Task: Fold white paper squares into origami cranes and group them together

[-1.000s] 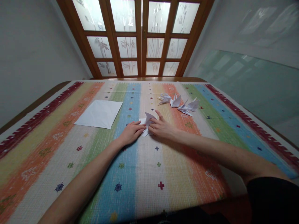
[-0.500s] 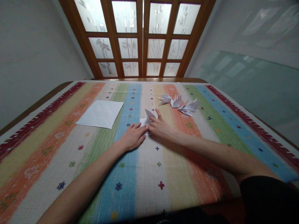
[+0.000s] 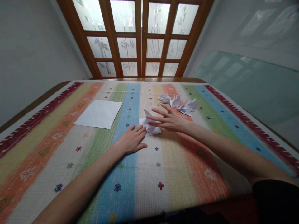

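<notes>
While the left hand lies flat, fingertips on the folded paper at centre, the right hand, apart from it, spreads loose fingers above, hiding much; contact I can't tell. It looks part-folded, one flap raised. Left, a sheet lies open; far right, seemingly finished paper birds overlap, hard to count.

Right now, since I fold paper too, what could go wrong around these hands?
The small white folded paper might shift: the bare left hand overlaps only its left side. The bare right hand, spread above it, could bend its raised white pointed flap. Just beyond that hand, the white folded-paper birds could get knocked.
</notes>
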{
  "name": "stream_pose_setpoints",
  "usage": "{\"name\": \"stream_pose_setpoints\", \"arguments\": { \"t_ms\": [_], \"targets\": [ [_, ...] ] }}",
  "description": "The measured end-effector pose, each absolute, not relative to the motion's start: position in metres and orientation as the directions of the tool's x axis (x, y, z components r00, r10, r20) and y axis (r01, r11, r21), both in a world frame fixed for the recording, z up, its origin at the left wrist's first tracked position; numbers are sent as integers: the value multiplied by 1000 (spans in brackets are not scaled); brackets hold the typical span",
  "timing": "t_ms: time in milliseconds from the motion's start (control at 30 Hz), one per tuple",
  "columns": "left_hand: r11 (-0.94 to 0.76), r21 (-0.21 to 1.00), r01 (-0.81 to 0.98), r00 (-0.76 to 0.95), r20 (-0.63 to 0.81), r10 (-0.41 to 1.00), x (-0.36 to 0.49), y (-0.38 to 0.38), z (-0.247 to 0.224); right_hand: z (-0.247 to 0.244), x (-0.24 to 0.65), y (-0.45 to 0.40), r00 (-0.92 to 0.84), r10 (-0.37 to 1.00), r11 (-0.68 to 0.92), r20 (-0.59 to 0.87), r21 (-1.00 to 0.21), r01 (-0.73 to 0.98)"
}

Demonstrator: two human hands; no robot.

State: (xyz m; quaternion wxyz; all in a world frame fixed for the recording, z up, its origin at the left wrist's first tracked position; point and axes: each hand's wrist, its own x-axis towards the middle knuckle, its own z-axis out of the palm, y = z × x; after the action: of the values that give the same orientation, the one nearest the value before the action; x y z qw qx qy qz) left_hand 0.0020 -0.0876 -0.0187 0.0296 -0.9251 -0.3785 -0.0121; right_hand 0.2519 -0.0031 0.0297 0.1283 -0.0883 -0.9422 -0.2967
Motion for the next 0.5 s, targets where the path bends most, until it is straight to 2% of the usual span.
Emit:
{"name": "stream_pose_setpoints", "arguments": {
  "t_ms": [100, 167, 200, 367, 500],
  "targets": [
    [-724, -31, 689, 724, 29, 689, 2, -86, -17, 53, 229, -3, -999, 36, 760, -28, 650, 9],
    [-724, -15, 690, 724, 29, 689, 1, -85, -17, 60, 216, 1, -990, 30, 746, -136, 662, -69],
    [-725, -8, 689, 725, 32, 688, 1, -85, -17, 61, 211, 4, -989, 29, 749, -146, 658, -75],
    [-730, 14, 683, 729, 44, 683, 0, -85, -18, 50, 204, 17, -998, -8, 859, 63, 511, 25],
    [-723, 24, 690, 721, 57, 690, 0, -85, -19, 41, 203, 11, -984, 81, 893, 160, 427, 143]
  ]
}}
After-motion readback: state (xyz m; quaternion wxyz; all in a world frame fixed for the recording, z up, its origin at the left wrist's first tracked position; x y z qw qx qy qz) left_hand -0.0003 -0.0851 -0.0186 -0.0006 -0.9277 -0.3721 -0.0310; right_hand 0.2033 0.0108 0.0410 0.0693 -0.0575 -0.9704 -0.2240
